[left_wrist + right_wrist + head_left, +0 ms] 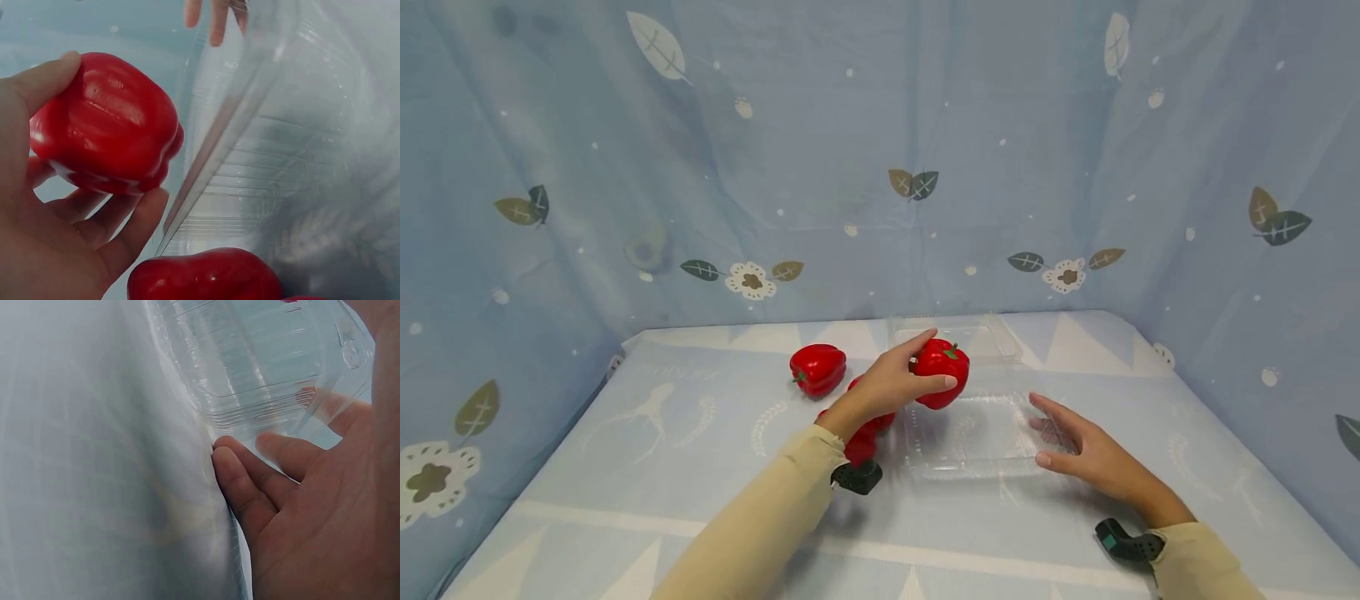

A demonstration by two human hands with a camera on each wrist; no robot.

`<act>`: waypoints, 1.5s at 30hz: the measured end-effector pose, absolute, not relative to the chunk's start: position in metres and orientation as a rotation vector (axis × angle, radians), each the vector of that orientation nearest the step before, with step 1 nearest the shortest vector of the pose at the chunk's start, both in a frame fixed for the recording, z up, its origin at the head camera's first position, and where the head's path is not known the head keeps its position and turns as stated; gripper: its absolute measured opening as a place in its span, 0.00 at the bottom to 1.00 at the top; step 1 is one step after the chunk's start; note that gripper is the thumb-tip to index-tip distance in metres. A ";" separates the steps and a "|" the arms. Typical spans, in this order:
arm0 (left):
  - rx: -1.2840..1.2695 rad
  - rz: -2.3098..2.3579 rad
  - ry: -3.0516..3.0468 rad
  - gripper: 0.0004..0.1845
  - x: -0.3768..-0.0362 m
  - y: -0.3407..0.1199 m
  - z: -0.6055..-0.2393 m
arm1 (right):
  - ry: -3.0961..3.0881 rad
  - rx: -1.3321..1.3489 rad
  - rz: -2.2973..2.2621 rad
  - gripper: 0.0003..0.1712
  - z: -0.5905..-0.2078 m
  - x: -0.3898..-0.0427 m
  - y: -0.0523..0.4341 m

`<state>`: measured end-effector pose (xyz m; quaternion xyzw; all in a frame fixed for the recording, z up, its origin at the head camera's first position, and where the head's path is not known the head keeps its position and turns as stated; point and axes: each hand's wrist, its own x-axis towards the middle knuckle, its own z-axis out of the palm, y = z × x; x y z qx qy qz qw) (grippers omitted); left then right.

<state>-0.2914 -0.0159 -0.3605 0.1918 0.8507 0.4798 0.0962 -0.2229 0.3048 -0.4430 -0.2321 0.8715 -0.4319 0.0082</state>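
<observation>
Head view: left hand [891,382] grips a red bell pepper [942,372], thumb on its near face, index finger curled over the top beside the green stem. Pepper is in the air over the far-left corner of the clear plastic clamshell tray [977,454], roughly at 12 o'clock from table centre. Left wrist view confirms: thumb and curled fingers [134,225] wrap round the pepper [106,122], tray wall [219,150] just beside it at 3 o'clock.

Right hand [1086,454] lies at the tray's 3 o'clock edge, fingers straight and slightly spread, touching the rim. Right wrist view: fingertips [240,481] against the ribbed tray wall [250,381], nothing pinched.

Tray's hinged lid [958,333] lies open flat at 12 o'clock from the tray.

Second pepper [817,368] rests on the tablecloth [625,467] at 9 o'clock from the held one, well apart from it. More red peppers [863,440] sit under the left forearm, just beside the tray's left edge; count cannot be told, partly hidden
</observation>
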 end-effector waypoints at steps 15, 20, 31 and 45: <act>0.638 1.323 2.592 0.43 -0.295 0.004 -0.367 | 2.726 -0.693 -1.381 0.44 -0.447 -0.224 0.304; 0.684 1.273 2.591 0.43 -0.296 0.008 -0.365 | 2.723 -0.687 -1.380 0.44 -0.447 -0.225 0.303; 0.721 1.178 2.610 0.44 -0.298 0.015 -0.365 | 2.731 -0.644 -1.383 0.44 -0.447 -0.222 0.301; 0.701 1.201 2.596 0.44 -0.298 0.022 -0.367 | 2.771 -0.599 -1.329 0.44 -0.443 -0.220 0.298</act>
